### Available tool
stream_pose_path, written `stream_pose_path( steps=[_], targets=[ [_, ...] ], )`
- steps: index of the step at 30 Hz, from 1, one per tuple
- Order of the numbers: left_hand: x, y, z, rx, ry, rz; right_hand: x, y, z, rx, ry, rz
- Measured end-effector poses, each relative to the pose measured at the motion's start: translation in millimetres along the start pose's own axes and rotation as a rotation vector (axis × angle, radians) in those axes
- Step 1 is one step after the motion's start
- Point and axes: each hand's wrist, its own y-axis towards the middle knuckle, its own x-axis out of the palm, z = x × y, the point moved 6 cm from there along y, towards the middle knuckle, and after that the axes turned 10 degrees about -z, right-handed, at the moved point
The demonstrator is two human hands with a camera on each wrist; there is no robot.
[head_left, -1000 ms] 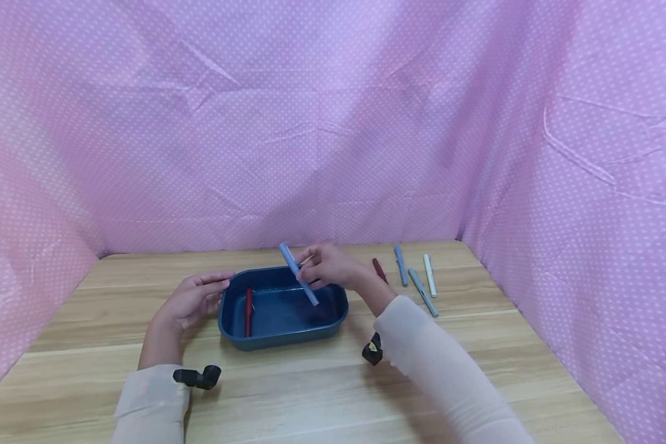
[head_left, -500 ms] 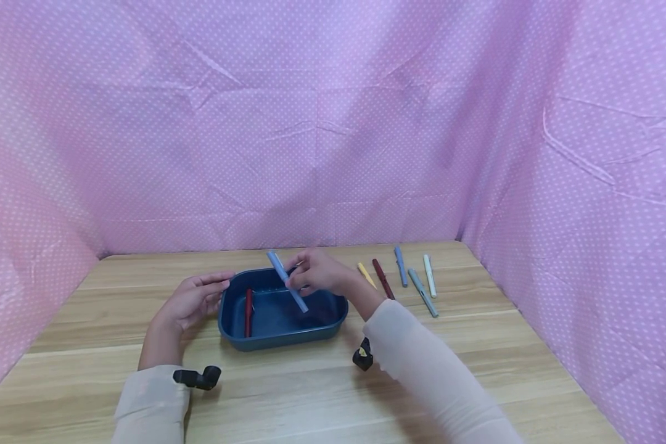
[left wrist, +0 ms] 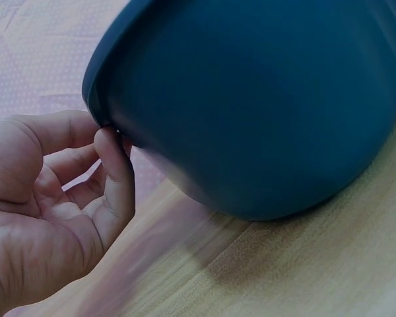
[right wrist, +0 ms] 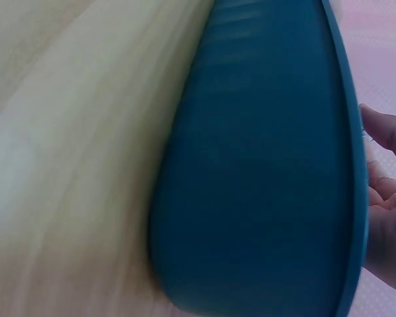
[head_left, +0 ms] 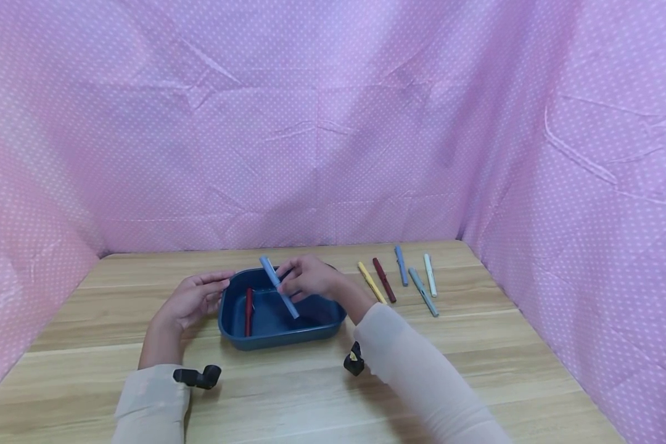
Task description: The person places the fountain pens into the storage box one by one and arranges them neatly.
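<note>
A dark blue rectangular tub [head_left: 285,338] with rounded corners stands on the table. My left hand [head_left: 195,300] pinches its rim at the left end; in the left wrist view, thumb and fingers of the left hand [left wrist: 66,178] meet at that rim. Over the tub, my right hand [head_left: 313,279] holds a light blue capped pen [head_left: 270,270] between thumb and fingers. This pen slants, its lower end pointing into the tub. A dark red pen [head_left: 248,312] lies inside near the left wall. In the right wrist view the tub's wall [right wrist: 264,158] hides most of the right hand [right wrist: 389,198].
Right of the tub lie several pens: a yellow pen [head_left: 369,279], a dark red pen [head_left: 385,280], a blue pen [head_left: 401,266], a grey-green pen [head_left: 423,293] and a pale mint pen [head_left: 430,275]. Pink dotted cloth [head_left: 311,123] hangs around the wooden table [head_left: 288,394].
My right hand has moved left and slightly lower with the light blue pen, uncovering the yellow pen on the table. My left hand stays at the tub's rim.
</note>
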Motion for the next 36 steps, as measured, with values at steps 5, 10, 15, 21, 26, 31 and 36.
stream_pose_path(
  steps=[5,10,15,21,26,31,36],
  targets=[
    [-1.9,-1.0,-1.4,0.001,-0.010,0.002,7.1,3.9,4.3,0.014,-0.006,-0.004],
    [-2.8,-0.8,-2.1,0.001,-0.008,0.008,11.0,8.7,9.6,0.026,-0.013,0.003],
    [-3.4,-0.7,-2.2,0.008,-0.011,0.005,14.7,12.9,14.4,0.041,0.012,0.015],
    [-3.5,-2.6,-1.9,0.009,-0.020,-0.002,19.5,18.1,23.0,0.073,0.047,0.037],
    [-3.0,-2.3,-2.4,0.006,-0.013,0.001,22.2,21.9,30.3,0.095,0.074,0.050],
    [-2.9,-2.2,-2.2,0.004,-0.008,0.001,24.8,23.8,33.8,0.115,0.090,0.056],
    [-3.2,-2.4,-2.1,0.005,-0.002,-0.001,28.6,24.0,35.6,0.140,0.113,0.071]
  ],
)
